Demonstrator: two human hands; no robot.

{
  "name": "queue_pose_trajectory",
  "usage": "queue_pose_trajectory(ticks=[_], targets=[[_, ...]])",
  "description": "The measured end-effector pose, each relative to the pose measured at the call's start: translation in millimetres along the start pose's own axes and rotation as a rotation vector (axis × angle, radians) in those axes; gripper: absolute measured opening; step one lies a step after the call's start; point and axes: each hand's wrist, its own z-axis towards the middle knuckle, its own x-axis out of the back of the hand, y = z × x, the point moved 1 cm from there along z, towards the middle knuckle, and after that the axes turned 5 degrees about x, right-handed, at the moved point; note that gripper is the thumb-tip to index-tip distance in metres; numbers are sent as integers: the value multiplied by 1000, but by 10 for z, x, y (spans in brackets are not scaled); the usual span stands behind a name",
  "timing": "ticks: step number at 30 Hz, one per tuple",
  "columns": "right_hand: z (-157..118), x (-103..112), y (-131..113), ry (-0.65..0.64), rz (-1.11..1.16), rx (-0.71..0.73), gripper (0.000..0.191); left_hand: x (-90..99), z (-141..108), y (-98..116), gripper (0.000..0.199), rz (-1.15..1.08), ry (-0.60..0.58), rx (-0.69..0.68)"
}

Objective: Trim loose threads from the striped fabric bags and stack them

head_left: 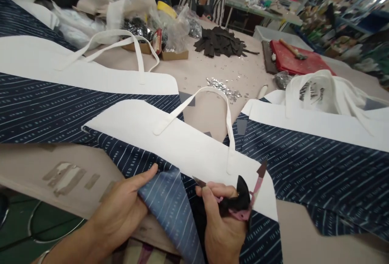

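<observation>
Before me lies a bag piece [127, 122] with a white top band, navy striped printed fabric and a white strap handle [227, 114]. My left hand [124, 201] holds a folded-over flap [170, 203] of its fabric, the paler reverse side showing, thumb on top. In my right hand [226, 225] is a black-and-pink hand tool [243, 211], gripped against the lower edge of the white band. A dark pointed end of it sticks up to the right. A narrow metallic tip shows by my fingertips. The tool's exact kind is unclear, as my fingers cover much of it.
Similar bag pieces lie left [45, 106] and right [304, 154]. Farther back on the table are silvery bits [223, 88], dark strips [221, 41], and a red slab [300, 59] with a hammer [293, 49]. Plastic bags [179, 29] crowd the back left. Someone in stripes faces me.
</observation>
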Motion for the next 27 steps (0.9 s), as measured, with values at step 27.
queue_pose_trajectory(ticks=[27], targets=[[-68, -169, -28, -24, -154, 88, 19, 113, -66, -29, 45, -185, 7, 116]])
